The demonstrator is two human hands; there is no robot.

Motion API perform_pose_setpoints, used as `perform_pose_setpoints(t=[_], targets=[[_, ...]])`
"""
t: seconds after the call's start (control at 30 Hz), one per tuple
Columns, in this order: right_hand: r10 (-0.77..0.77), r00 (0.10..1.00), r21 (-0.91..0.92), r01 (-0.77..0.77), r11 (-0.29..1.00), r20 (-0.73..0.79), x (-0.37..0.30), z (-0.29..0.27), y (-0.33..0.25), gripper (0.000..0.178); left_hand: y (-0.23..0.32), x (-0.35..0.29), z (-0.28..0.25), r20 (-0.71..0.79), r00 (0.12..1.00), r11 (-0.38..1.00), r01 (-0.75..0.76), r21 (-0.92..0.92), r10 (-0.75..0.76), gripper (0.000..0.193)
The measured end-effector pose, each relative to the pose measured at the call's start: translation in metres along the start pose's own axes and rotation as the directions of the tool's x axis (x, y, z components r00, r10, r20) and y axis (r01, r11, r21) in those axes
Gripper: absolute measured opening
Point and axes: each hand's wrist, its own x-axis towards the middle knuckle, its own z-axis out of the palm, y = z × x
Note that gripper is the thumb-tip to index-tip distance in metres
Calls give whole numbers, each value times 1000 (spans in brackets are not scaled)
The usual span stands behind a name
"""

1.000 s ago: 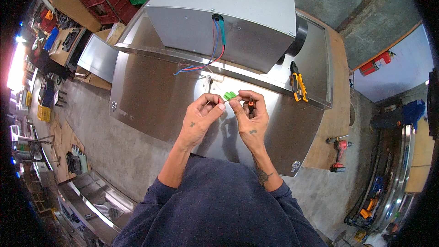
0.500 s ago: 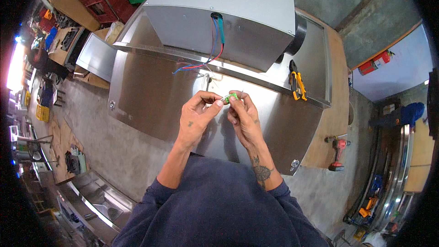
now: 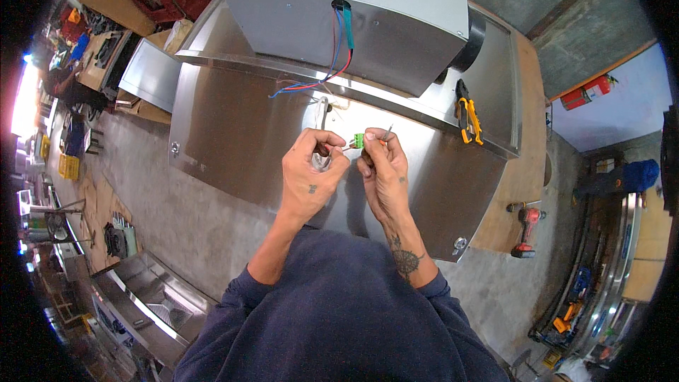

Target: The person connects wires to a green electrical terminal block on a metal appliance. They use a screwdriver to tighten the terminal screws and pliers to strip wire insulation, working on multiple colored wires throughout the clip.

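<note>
While the two hands meet close together above a brown-grey, reflective steel panel (image 3: 233, 120), a small green connector (image 3: 358, 141) sits between their fingertips. It is a short, bright block, its face divided by darker notches into side-by-side sections; finer detail is too small to read. Its right side touches the thumb and forefinger of the right hand (image 3: 382, 163), which are closed on it in a pinch. The left hand (image 3: 311, 166) lies just to the connector's left, thumb and forefinger closed on a thin wire (image 3: 348, 146) that extends to the connector's near left edge; whether the wire's end is seated inside cannot be told.

The right hand also holds a slim screwdriver (image 3: 388, 131), its metal shaft rising past the fingers and a bit of orange handle showing between them. A grey cable (image 3: 323, 163) bends beneath the left hand's fingers, partly hidden by them.

Beyond the hands, a pale metal box (image 3: 297, 28) stands above the panel. Blue and red wires (image 3: 304, 88) hang from a dark hole in its near side, their loose ends well apart from the connector. Pliers with yellow-and-black handles (image 3: 464, 114) lie to the right, well clear of the right hand.
</note>
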Motion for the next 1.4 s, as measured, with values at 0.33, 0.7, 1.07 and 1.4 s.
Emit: perform_pose_setpoints(t=[0.33, 0.7, 1.07, 1.4], targets=[[-36, 999, 26, 36, 999, 3, -2, 2, 2, 20, 15, 0, 6, -97, 982, 969, -139, 204, 162, 14], [-50, 999, -173, 47, 984, -11, 1, -1, -5, 26, 13, 0, 3, -21, 992, 974, -114, 197, 121, 16], [-90, 995, -356, 71, 932, -39, 3, -4, -4, 34, 16, -1, 5, -32, 987, 958, -144, 249, 157, 17], [-107, 994, -403, 85, 911, -32, 2, -5, -5, 35, 19, 0, 5, -52, 982, 952, -161, 262, 180, 17]])
